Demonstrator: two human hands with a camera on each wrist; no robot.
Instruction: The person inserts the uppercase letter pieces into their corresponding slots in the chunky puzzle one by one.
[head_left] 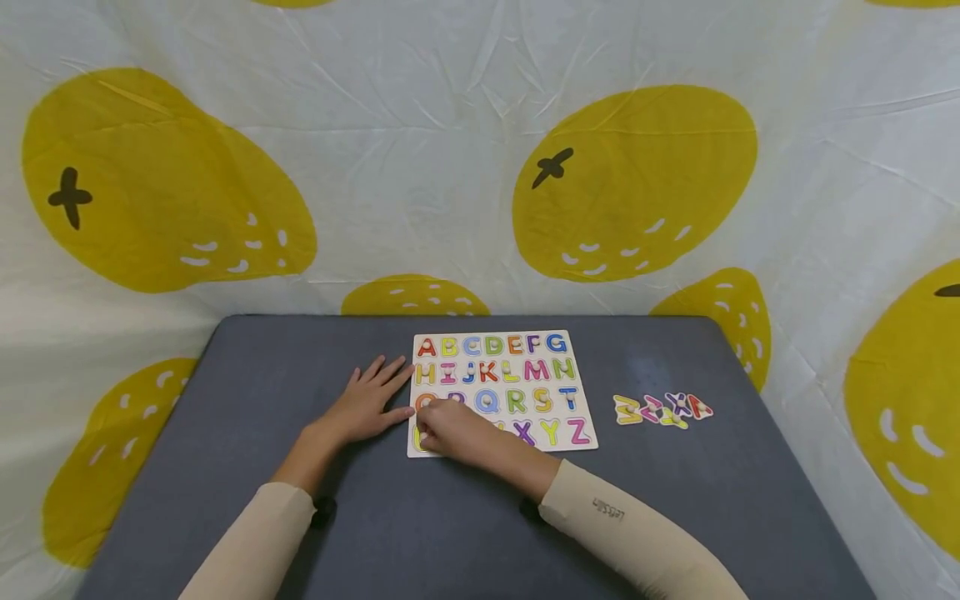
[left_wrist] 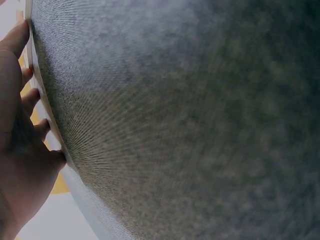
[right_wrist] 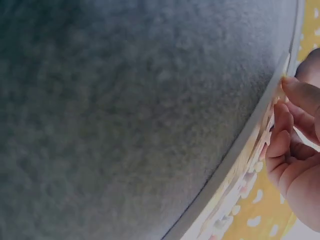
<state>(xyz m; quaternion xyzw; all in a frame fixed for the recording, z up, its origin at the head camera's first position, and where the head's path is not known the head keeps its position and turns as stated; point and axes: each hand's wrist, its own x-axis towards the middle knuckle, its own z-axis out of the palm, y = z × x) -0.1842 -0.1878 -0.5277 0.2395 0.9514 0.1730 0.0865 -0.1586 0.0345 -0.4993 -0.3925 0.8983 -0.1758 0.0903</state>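
A pale alphabet puzzle board (head_left: 551, 414) lies on the table, set with rows of coloured letter pieces that have small knobs. My right hand (head_left: 459, 432) is over its lower left corner, thumb and fingers pinching a yellow letter piece (head_left: 417, 439) in the bottom row; the hand hides most of that letter and its neighbours. In the right wrist view the fingertips (right_wrist: 290, 82) meet close above the board's edge. My left hand (head_left: 363, 406) rests on the table with fingers spread, fingertips touching the board's left edge.
Right of the board lies a loose cluster of several letter pieces (head_left: 651, 410), some overlapping. The dark grey table (head_left: 360, 533) ends at a white curtain (head_left: 420, 192) printed with yellow fruit.
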